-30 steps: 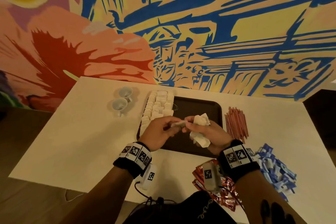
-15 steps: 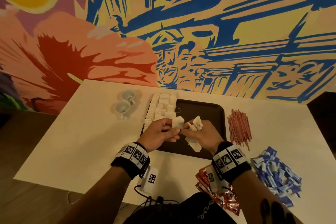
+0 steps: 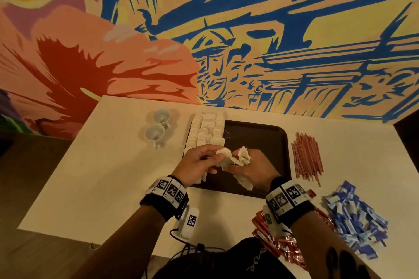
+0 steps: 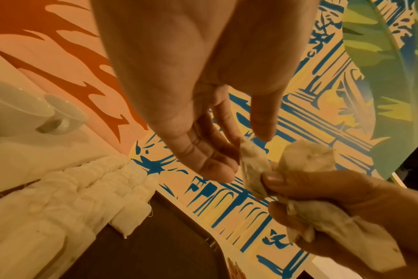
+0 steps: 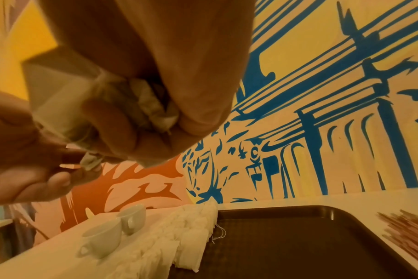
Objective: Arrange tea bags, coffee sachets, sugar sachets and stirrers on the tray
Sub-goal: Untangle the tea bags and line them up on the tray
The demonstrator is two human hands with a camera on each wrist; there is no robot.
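A dark brown tray (image 3: 258,136) lies on the white table. Rows of white tea bags (image 3: 205,129) fill its left side. Both hands hover over the tray's near half. My right hand (image 3: 241,164) grips a crumpled bunch of tea bags (image 3: 243,157), seen close up as a bunch of tea bags (image 5: 152,105). My left hand (image 3: 215,154) pinches the corner of one tea bag (image 3: 225,157) that still touches the bunch; that tea bag (image 4: 253,166) sits between its thumb and fingers. Red stirrers (image 3: 306,158), blue sugar sachets (image 3: 353,215) and red coffee sachets (image 3: 281,242) lie on the table, right of the tray.
Two white cups (image 3: 156,132) stand left of the tray. A painted wall (image 3: 249,41) rises right behind the table. A white device with a cable (image 3: 189,222) lies at the near edge. The tray's right half is bare.
Both hands stayed together over the tray's near part. The single tea bag in my left fingers turned from edge-on to flat and now hangs against the right hand's bunch.
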